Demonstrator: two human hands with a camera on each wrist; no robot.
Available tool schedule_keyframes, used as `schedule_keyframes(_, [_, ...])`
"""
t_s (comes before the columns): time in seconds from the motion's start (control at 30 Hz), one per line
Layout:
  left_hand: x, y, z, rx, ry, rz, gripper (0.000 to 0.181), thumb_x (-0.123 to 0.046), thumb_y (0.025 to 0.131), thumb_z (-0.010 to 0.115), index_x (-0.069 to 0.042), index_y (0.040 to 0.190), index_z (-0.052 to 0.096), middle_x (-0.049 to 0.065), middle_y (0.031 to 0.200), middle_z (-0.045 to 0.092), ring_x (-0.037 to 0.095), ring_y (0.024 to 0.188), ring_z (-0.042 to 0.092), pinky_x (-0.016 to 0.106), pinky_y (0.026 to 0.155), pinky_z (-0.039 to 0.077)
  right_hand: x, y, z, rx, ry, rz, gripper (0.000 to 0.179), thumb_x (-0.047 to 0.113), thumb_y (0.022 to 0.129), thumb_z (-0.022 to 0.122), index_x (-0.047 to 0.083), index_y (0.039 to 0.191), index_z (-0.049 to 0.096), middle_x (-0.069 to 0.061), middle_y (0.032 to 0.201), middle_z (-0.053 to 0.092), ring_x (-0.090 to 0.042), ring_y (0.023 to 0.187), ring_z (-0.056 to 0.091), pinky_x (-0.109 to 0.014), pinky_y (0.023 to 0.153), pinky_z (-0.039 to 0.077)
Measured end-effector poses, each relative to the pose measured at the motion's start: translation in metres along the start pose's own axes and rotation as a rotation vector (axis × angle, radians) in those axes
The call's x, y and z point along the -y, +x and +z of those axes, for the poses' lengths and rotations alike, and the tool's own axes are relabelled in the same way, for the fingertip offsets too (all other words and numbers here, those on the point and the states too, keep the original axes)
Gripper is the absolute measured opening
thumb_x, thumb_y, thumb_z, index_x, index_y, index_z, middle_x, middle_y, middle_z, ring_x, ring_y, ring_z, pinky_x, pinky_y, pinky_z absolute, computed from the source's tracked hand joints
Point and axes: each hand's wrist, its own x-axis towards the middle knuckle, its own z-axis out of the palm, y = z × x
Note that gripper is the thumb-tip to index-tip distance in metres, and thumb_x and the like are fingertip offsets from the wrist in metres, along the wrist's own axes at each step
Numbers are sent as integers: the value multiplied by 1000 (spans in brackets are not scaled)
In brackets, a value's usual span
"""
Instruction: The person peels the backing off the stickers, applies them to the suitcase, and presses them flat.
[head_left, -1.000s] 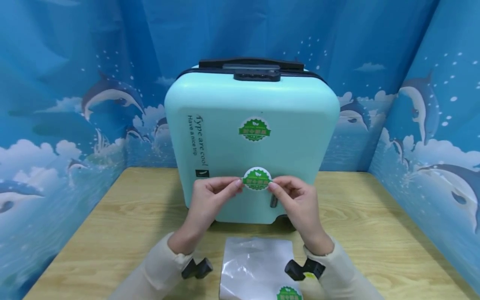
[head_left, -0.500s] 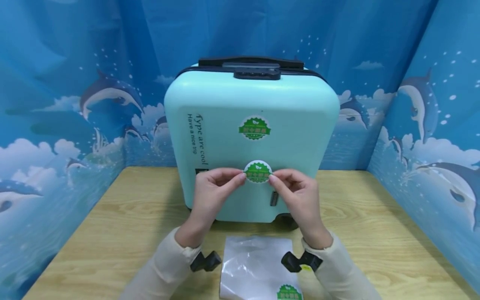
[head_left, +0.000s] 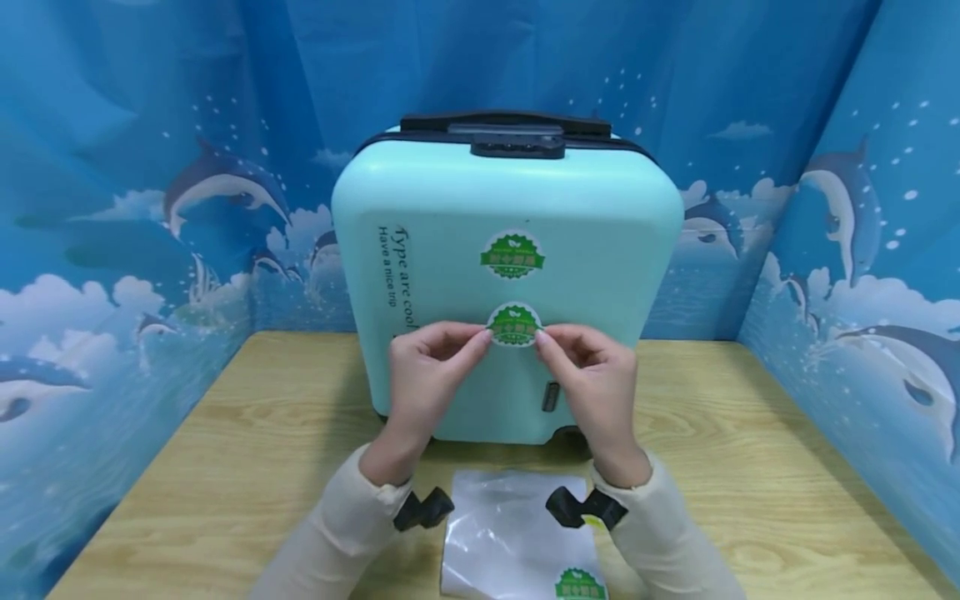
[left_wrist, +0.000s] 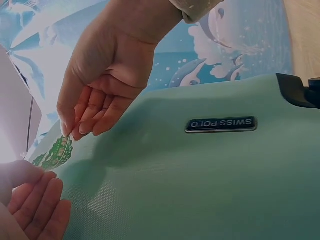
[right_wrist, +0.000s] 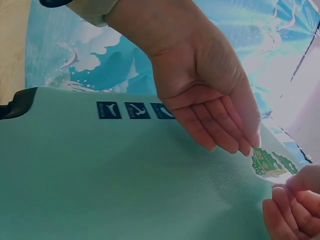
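Observation:
Both hands pinch a round green-and-white sticker (head_left: 514,325) by opposite edges. My left hand (head_left: 431,375) grips its left edge with thumb and forefinger, and my right hand (head_left: 592,379) its right edge. The sticker is in front of an upright mint-green suitcase (head_left: 420,179), just below a matching sticker (head_left: 513,254) on its shell. In the left wrist view, my right hand (left_wrist: 107,75) is at the top and my left hand (left_wrist: 32,202) at the lower left, with the sticker (left_wrist: 60,151) between. Whether it touches the shell is unclear.
A clear-looking sticker sheet (head_left: 517,533) lies on the wooden table (head_left: 247,467), with a green sticker (head_left: 579,585) at its lower right corner. Blue curtains (head_left: 150,217) with dolphins surround the table. The suitcase's nameplate (left_wrist: 221,124) shows near my right hand.
Both hands have moved up the front of the suitcase with the sticker between them, closer to the upper sticker. The sheet stays on the table.

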Motion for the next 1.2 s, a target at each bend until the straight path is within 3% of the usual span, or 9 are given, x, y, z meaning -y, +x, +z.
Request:
schedule_keyframes(0.27, [-1, 6, 1, -34, -49, -15, 13, -14, 81, 76, -2, 86, 74, 9, 81, 73, 16, 69, 69, 31, 64, 57, 3, 6, 6, -6, -14, 26, 12, 10, 84, 71, -2, 87, 73, -16, 73, 70, -12, 62, 66, -21, 55, 53])
schedule_keyframes(0.63, [3, 8, -1, -62, -34, -41, 13, -14, 81, 75, -2, 85, 74, 9, 79, 73, 17, 68, 69, 31, 64, 58, 3, 9, 10, -13, -5, 92, 14, 10, 83, 72, -3, 87, 73, -17, 73, 70, -11, 63, 67, -27, 62, 57])
schedule_keyframes(1.2, [5, 12, 0, -71, -18, 0, 15, -16, 81, 75, -2, 86, 75, 10, 78, 73, 16, 66, 69, 32, 63, 58, -3, 9, 17, -35, 21, 75, 16, 12, 84, 71, -3, 89, 73, -19, 73, 70, -12, 62, 68, -32, 62, 58])
